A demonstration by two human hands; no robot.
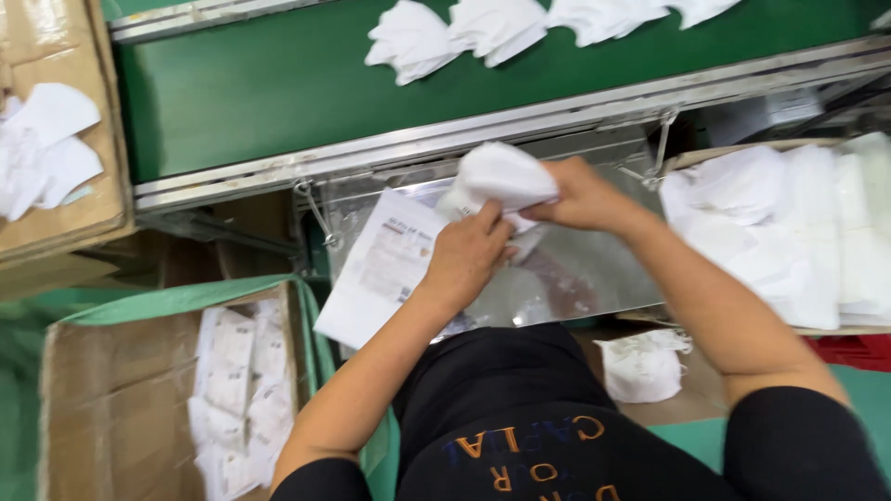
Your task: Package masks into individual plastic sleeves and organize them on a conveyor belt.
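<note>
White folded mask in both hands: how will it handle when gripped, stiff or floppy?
Probably soft: the white mask creases between left hand and right hand. Likely light, pinched only by fingertips. Unlikely to roll; similar masks on belt lie flat.

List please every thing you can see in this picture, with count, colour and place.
folded mask: one, white, held in both hands over the tray
masks on belt: about four, white, top, in a row
conveyor belt: one, green, across the top
packet: one, white printed, flat on the tray, left
tray: one, shiny metal, under the belt
mask stack: many, white, box at right
packed box: one, brown, lower left, white packets inside
box of loose masks: one, brown, upper left
left hand: grip on mask
right hand: grip on mask
</note>
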